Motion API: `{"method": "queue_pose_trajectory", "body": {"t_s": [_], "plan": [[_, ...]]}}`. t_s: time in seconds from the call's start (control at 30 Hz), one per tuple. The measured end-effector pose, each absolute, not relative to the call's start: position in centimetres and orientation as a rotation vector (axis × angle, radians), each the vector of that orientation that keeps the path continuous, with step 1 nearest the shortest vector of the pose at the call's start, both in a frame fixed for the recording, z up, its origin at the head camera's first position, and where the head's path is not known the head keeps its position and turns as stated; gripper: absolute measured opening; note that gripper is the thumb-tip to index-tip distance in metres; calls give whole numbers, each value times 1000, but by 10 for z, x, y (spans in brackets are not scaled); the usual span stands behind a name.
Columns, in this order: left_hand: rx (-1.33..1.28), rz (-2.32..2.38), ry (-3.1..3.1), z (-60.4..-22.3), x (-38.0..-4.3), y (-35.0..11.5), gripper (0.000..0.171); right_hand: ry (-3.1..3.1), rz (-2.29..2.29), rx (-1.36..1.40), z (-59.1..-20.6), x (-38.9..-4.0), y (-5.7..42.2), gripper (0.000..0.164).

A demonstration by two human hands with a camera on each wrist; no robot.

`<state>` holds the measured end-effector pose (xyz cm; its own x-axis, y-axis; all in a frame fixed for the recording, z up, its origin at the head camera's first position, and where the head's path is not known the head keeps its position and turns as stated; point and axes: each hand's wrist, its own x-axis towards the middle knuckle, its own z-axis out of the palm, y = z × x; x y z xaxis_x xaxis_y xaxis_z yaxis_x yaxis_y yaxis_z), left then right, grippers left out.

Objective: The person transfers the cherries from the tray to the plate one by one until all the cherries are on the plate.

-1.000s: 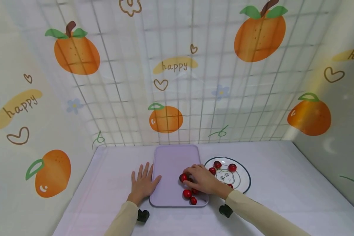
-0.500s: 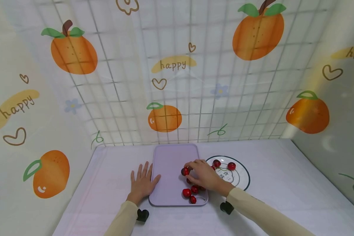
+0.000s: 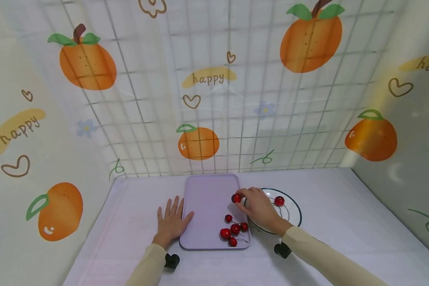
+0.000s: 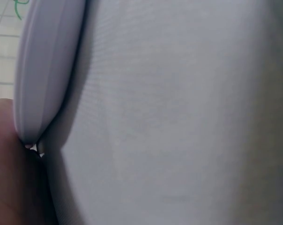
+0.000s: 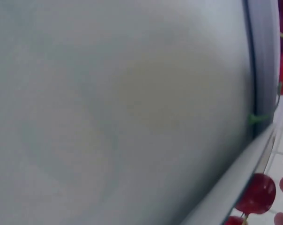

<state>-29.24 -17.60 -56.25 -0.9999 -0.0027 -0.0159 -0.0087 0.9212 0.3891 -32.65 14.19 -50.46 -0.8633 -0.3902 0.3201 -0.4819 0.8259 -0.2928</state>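
My right hand [image 3: 262, 209] pinches a dark red cherry [image 3: 236, 198] between thumb and fingers, over the right rim of the lilac tray [image 3: 207, 206]. Several more cherries [image 3: 235, 229], some with stems, lie in the tray's near right corner. Under and behind that hand is a white plate [image 3: 296, 216] with a dark rim; a cherry [image 3: 279, 201] shows on it, and the hand hides part of the plate. My left hand [image 3: 171, 224] lies flat with fingers spread at the tray's left edge, its thumb over the rim. In the right wrist view, cherries [image 5: 256, 193] appear beyond the plate's edge.
A white cloth [image 3: 329, 246] covers the table. Patterned curtains [image 3: 214, 115] with oranges stand at the back and sides. Dark heart-shaped pieces [image 3: 172, 261] sit at both wrists.
My right hand has moved right and away from me, carrying the cherry from over the tray toward the plate. Cherries it covered now show in the tray. The left hand stays in place.
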Motion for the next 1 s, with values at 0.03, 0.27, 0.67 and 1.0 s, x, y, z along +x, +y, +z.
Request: {"method": "queue_pose_trajectory", "body": {"t_s": [0.03,0.27,0.67,1.0], "plan": [[-10,619,3061,-561,-291,-176,79,-2763,544,649,-504,-327,143,42],[-7,599,3053,-557,-288,-175,80,-2678,521,630,-507,-329,157,38],[-17,594,3060,-565,-295,-177,79,-2663,379,552,-513,-332,170,39],[-5,617,3059,-568,-296,-178,81,-2714,325,438,-515,-330,175,37]]}}
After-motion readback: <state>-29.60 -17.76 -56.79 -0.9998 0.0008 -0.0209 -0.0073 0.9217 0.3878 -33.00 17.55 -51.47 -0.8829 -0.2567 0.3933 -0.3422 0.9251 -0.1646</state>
